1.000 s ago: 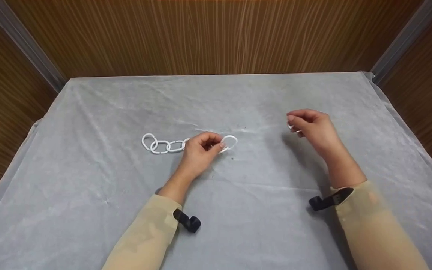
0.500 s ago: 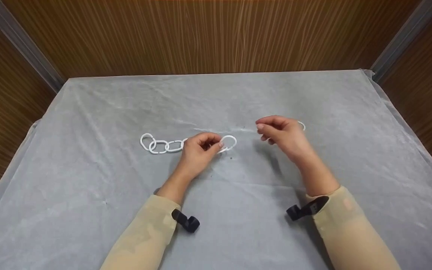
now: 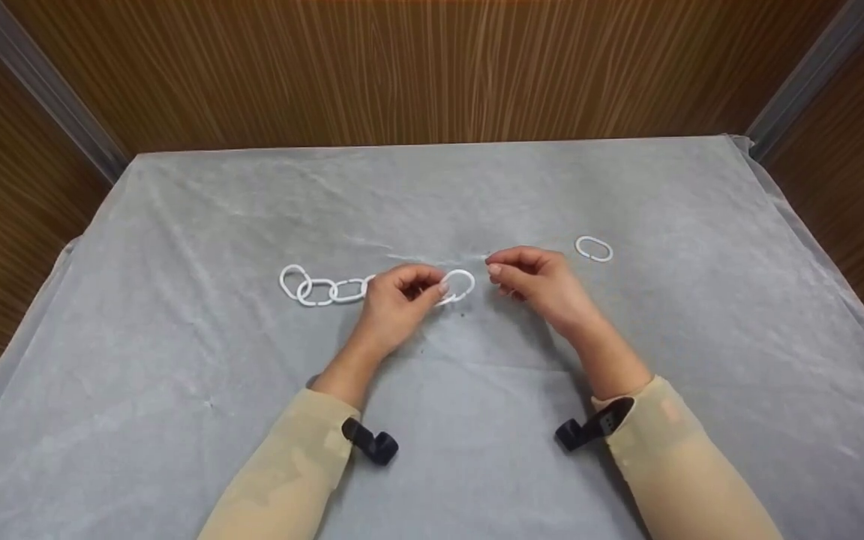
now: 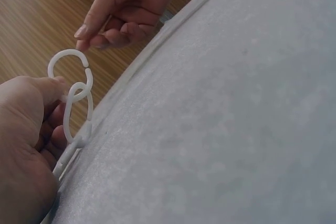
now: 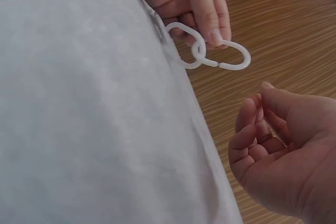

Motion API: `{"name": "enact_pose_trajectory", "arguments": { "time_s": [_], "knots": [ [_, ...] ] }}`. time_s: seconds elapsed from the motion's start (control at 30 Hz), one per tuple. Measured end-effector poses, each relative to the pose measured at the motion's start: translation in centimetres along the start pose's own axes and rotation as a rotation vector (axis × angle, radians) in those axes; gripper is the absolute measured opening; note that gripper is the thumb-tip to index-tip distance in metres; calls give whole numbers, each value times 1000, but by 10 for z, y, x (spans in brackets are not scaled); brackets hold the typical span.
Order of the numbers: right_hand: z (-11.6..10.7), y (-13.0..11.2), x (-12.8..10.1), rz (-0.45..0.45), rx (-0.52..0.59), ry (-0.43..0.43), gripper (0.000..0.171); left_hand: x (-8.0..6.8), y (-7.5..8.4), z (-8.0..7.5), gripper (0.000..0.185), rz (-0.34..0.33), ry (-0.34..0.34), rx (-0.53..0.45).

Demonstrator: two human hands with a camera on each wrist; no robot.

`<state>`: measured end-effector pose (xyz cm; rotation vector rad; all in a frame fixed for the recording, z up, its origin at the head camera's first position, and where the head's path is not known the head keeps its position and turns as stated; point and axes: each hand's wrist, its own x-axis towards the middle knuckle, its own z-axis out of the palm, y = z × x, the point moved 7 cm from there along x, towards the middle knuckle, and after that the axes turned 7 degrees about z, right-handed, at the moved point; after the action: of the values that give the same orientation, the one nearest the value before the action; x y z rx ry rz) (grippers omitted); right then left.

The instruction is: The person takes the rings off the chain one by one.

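Note:
A chain of white plastic links [image 3: 318, 292] stretches leftward from my left hand [image 3: 400, 306] across the cloth. Between thumb and index finger, that hand pinches the chain's right end link [image 3: 462, 283], raised a little and pointing right. In the left wrist view, the end link [image 4: 68, 56] hooks through a second link [image 4: 67, 114], and a small gap shows in its side. My right hand [image 3: 533, 281] hovers just right of the end link, fingers loosely curled with nothing between them. In the right wrist view, the right hand's thumb [image 5: 283, 100] is near the end link [image 5: 239, 51], apart from it.
A single loose white link [image 3: 594, 249] lies on the cloth behind and right of my right hand. Grey cloth [image 3: 432, 435] covers the table. Wood-patterned panels [image 3: 432, 75] stand along the back and sides.
My right hand has moved left from over the loose link toward the chain's end link, uncovering the loose link. My left hand keeps its pinch almost unmoved.

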<state>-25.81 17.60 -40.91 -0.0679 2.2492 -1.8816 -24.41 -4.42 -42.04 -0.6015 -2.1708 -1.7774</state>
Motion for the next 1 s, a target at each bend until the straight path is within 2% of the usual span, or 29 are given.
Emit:
{"name": "enact_pose_trajectory", "arguments": {
  "time_s": [0.43, 0.67, 1.0],
  "knots": [
    [8, 11, 2, -55, 39, -56, 25, -1, 2, 2, 7, 35, -31, 2],
    [12, 10, 3, -98, -7, -95, 23, -1, 4, 3, 6, 71, -32, -8],
    [17, 12, 3, -112, -16, -134, 21, -2, 5, 6, 8, 51, -61, -5]
  ]
}}
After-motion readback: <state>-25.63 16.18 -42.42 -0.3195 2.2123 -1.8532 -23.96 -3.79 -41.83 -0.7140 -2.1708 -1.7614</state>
